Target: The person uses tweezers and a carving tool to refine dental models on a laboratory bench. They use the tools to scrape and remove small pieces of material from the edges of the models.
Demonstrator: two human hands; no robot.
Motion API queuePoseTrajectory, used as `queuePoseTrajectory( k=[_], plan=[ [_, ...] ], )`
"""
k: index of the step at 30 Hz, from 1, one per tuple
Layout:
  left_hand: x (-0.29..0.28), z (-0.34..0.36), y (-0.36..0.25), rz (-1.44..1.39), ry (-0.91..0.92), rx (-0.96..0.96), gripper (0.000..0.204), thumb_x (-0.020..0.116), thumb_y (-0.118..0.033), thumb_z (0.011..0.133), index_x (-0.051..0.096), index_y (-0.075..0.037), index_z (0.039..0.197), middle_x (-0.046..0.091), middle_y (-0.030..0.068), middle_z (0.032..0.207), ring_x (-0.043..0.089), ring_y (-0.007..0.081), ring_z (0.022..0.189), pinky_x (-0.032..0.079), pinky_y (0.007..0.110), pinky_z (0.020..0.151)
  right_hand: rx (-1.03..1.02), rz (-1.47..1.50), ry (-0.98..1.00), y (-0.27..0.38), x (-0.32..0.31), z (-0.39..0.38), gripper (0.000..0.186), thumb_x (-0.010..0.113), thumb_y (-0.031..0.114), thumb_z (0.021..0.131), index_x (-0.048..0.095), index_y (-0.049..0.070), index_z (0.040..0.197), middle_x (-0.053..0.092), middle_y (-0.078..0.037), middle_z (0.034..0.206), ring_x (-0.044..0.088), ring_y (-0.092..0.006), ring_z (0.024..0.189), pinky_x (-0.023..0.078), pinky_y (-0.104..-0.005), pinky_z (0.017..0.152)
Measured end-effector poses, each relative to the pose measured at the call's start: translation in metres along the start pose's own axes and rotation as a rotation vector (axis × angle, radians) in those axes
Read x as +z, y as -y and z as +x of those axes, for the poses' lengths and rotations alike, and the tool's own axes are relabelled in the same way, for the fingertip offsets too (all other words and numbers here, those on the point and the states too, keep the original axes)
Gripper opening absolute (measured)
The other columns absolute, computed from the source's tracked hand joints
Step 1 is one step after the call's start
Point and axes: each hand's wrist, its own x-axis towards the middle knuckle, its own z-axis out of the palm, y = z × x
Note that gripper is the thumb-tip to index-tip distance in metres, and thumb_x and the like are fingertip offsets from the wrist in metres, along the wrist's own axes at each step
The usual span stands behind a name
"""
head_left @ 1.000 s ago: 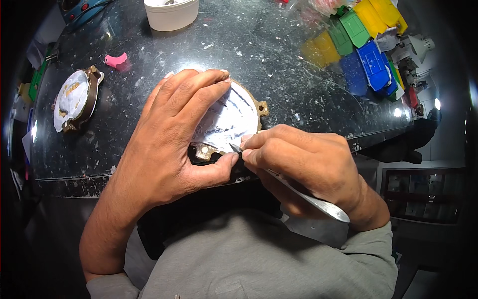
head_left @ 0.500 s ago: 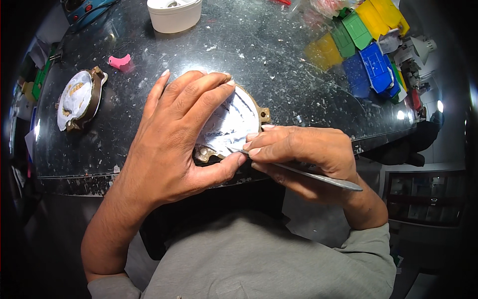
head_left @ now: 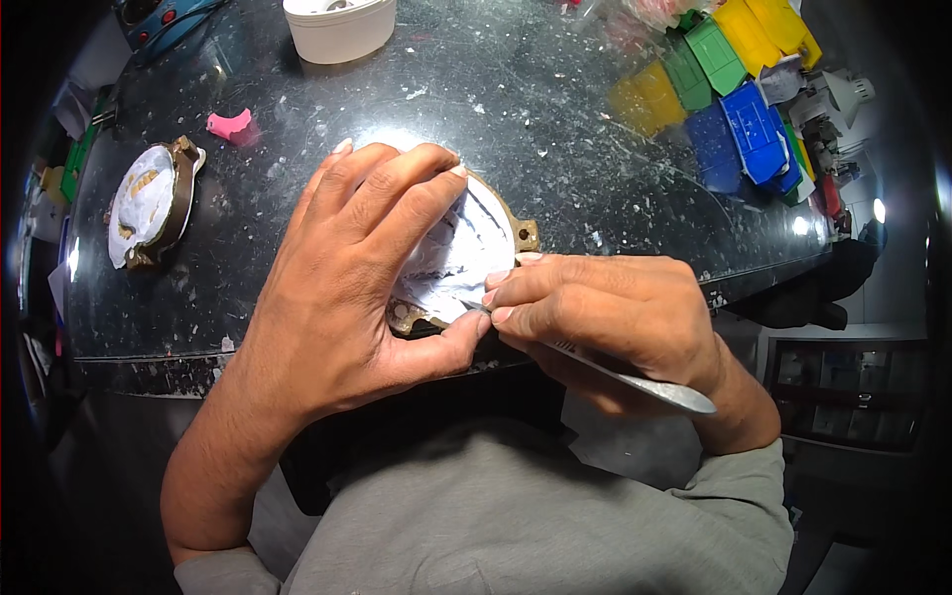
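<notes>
My left hand (head_left: 347, 268) grips a round brass flask (head_left: 526, 236) filled with white plaster (head_left: 458, 260), tilting it at the near edge of the black speckled counter (head_left: 516, 119). Fingers lie over the top of the plaster and the thumb presses at the bottom rim. My right hand (head_left: 605, 312) holds a thin metal knife (head_left: 635, 382) like a pen. Its tip touches the plaster near my left thumb, and its flat handle end sticks out to the right over my wrist.
A second brass flask with white plaster (head_left: 149, 203) lies at the left. A pink lump (head_left: 230, 124) and a white bowl (head_left: 339, 28) sit farther back. Yellow, green and blue plastic boxes (head_left: 739, 89) crowd the back right. The counter's front edge runs just below my hands.
The knife's handle has swung lower and flatter to the right. My right fingers shifted slightly along the plaster; my left hand keeps its hold on the flask.
</notes>
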Motion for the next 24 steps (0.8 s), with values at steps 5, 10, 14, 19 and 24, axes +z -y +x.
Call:
queuePoseTrajectory(
  k=[5,10,14,19,24],
  plan=[
    [-0.012,0.002,0.010,-0.033,0.112,0.021,0.084,0.084,-0.046,0.073,0.063,-0.009,0.146,0.059,0.0128,0.153,0.042,0.0387,0.153,0.027,0.057,0.130,0.018,0.132,-0.007,-0.009,-0.006,-0.007,0.019,0.085,0.007,0.086,0.075,0.005,0.102,0.081,-0.011,0.105,0.081,-0.0271,0.103,0.064,-0.0441,0.097],
    [-0.012,0.003,0.002,0.109,0.026,0.123,0.094,0.084,-0.052,0.067,0.062,-0.011,0.149,0.053,0.0132,0.163,0.035,0.0371,0.160,0.017,0.064,0.132,0.037,0.142,-0.025,-0.008,0.004,-0.017,0.021,0.087,0.008,0.086,0.078,0.010,0.105,0.081,-0.006,0.108,0.077,-0.0272,0.118,0.051,-0.0540,0.117],
    [-0.004,0.003,0.002,0.093,0.052,0.094,0.097,0.078,-0.049,0.073,0.055,-0.007,0.157,0.053,0.0157,0.162,0.041,0.0340,0.157,0.017,0.065,0.132,0.031,0.163,-0.017,-0.006,0.012,-0.013,0.021,0.086,0.008,0.086,0.078,0.010,0.105,0.081,-0.005,0.108,0.077,-0.0262,0.118,0.054,-0.0523,0.114],
    [-0.004,0.005,0.004,0.047,0.093,0.114,0.094,0.077,-0.045,0.075,0.055,-0.004,0.157,0.054,0.0184,0.160,0.043,0.0363,0.154,0.021,0.062,0.131,0.026,0.136,-0.028,-0.005,0.013,-0.012,0.019,0.085,0.007,0.087,0.077,0.008,0.104,0.081,-0.006,0.108,0.077,-0.0258,0.116,0.057,-0.0510,0.111],
    [-0.007,0.004,0.005,-0.007,0.092,0.139,0.092,0.077,-0.042,0.077,0.055,-0.001,0.155,0.055,0.0206,0.157,0.046,0.0390,0.151,0.027,0.058,0.129,0.006,0.083,-0.015,-0.003,0.010,-0.009,0.018,0.085,0.008,0.087,0.077,0.007,0.104,0.081,-0.007,0.108,0.078,-0.0266,0.114,0.057,-0.0507,0.112]
  ],
)
